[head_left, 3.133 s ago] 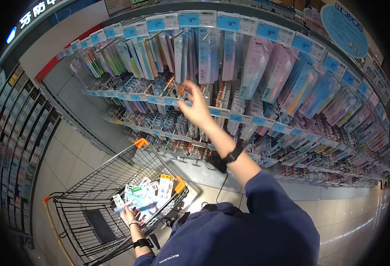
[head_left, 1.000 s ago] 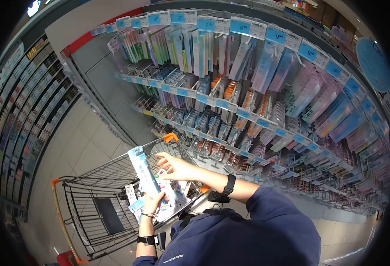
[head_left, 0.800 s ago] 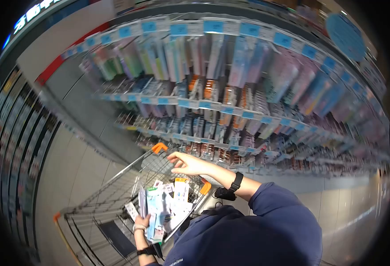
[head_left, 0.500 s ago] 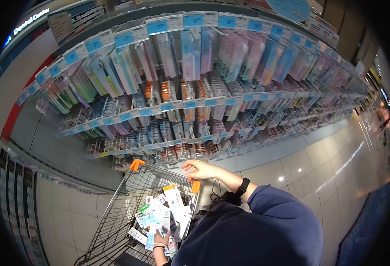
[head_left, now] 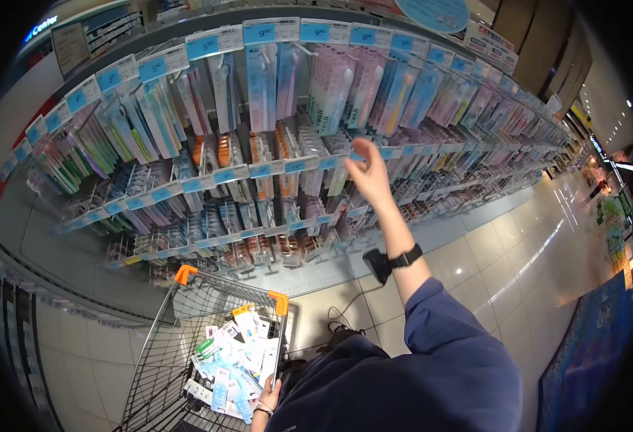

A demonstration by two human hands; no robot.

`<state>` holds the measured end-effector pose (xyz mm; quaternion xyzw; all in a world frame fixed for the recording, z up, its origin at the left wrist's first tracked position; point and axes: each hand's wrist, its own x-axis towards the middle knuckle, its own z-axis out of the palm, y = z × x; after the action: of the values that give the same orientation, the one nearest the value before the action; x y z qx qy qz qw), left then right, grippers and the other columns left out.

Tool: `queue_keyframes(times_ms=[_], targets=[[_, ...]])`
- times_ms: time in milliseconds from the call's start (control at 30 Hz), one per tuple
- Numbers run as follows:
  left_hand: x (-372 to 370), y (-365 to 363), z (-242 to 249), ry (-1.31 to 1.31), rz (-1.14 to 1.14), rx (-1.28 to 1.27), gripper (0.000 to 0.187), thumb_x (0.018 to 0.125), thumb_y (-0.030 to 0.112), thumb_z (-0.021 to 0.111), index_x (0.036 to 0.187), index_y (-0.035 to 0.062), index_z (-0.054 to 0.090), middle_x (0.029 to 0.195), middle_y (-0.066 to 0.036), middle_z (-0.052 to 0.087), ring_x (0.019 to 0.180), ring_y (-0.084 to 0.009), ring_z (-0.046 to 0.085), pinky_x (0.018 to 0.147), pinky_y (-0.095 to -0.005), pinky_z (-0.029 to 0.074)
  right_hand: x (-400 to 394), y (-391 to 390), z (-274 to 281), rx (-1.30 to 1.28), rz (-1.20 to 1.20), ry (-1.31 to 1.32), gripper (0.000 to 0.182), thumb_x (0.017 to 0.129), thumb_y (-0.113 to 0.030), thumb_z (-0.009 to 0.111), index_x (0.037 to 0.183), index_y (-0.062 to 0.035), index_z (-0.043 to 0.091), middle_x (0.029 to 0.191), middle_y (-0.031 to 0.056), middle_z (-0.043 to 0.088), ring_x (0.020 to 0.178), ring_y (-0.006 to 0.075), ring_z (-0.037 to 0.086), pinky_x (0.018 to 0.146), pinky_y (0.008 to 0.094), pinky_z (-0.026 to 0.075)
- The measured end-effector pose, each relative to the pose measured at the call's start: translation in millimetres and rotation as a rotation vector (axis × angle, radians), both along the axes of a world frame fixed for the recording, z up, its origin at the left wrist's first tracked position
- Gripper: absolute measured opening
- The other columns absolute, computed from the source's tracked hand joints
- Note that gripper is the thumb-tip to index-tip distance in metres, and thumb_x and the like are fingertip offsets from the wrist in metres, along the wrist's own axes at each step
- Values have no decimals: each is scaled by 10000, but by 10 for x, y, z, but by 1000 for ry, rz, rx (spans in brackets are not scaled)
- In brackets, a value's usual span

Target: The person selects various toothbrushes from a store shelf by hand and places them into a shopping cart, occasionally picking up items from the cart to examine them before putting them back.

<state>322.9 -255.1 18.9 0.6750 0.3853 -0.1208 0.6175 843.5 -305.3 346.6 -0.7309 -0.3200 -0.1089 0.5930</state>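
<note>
My right hand (head_left: 368, 176) is raised in front of the middle shelf row, thumb and fingers apart, with nothing seen in it. Just beyond it hang packaged toothbrushes (head_left: 331, 90) in pink and white packs. My left hand (head_left: 268, 396) is low at the near right side of a wire shopping cart (head_left: 159, 360), its fingers closed around the rim. Inside the cart lies a loose heap of flat packages (head_left: 234, 360), mostly white and light blue, beside that hand. Orange corner pieces (head_left: 278, 301) cap the cart's far end.
Blue and white price tags (head_left: 271, 32) run along the curved display rack (head_left: 248, 171), which holds several rows of hanging packs. A black strap with a device (head_left: 392, 263) is on my right wrist, and its cable hangs toward the tiled floor (head_left: 475, 288). A blue display (head_left: 583, 345) stands at right.
My right hand has risen from the cart's corner up to the rack. My left hand has moved off the packages to the cart's side. The view has shifted to the right.
</note>
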Motion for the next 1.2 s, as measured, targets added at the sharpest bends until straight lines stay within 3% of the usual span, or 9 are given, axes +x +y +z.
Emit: queue_keyframes(times_ms=[233,367,567,667,767,900,1033,1100,1200], targets=[[84,-298,-124,-15,182,-23,523,791,387,577,1176,59,443,929,-146,582,831,-190,542,752,-284,425,942,565,332,-108,-203,-222,807,662,-283,694,1259,43,260,1222,255,371,1147,356,380,927,393,355],[356,-560,334,145,151,184,475,722,365,658,1059,57,524,756,-83,604,662,-139,558,626,-271,454,1076,820,464,-73,-295,-292,876,649,-270,699,1274,66,184,1244,256,351,1149,353,373,950,368,324],[707,-1034,594,72,247,446,521,651,358,718,1030,46,545,713,-78,593,667,-157,583,639,-293,479,1498,576,442,136,118,-355,684,706,-83,540,1297,-21,202,1183,174,419,1035,277,482,852,344,423],[919,-1233,790,54,298,340,536,619,288,757,1046,44,541,726,-69,585,669,-155,576,633,-280,480,1635,444,393,272,617,264,575,770,-75,437,1298,-26,213,1152,147,446,983,237,513,704,296,496],[973,-1399,639,61,297,285,552,612,300,759,1060,56,547,735,-66,581,693,-144,567,633,-275,476,1749,418,388,292,758,355,590,771,-100,459,1301,-31,210,1133,142,451,950,231,522,706,310,500],[1105,-1555,588,71,290,314,555,609,325,757,1051,57,556,746,-58,580,686,-139,560,632,-272,473,1858,653,217,221,510,-71,618,689,-145,650,1176,38,317,1084,164,483,931,235,525,713,304,466],[1331,-1659,693,60,271,269,555,614,362,745,1047,68,560,763,-56,579,696,-128,541,639,-264,464,1500,657,486,264,405,11,696,657,-149,726,1145,56,274,1057,172,505,892,222,553,743,272,453],[1376,-1683,625,47,273,259,552,620,359,743,1050,66,557,784,-58,576,696,-127,538,641,-263,463,1603,884,349,329,304,-74,646,640,-148,742,1098,65,339,987,154,551,858,209,569,724,273,462],[1450,-1706,622,47,256,246,538,640,346,734,1059,64,551,807,-65,575,715,-133,538,660,-267,464,1429,846,519,490,444,247,367,632,-140,747,894,29,552,827,110,614,763,148,583,661,244,462]])
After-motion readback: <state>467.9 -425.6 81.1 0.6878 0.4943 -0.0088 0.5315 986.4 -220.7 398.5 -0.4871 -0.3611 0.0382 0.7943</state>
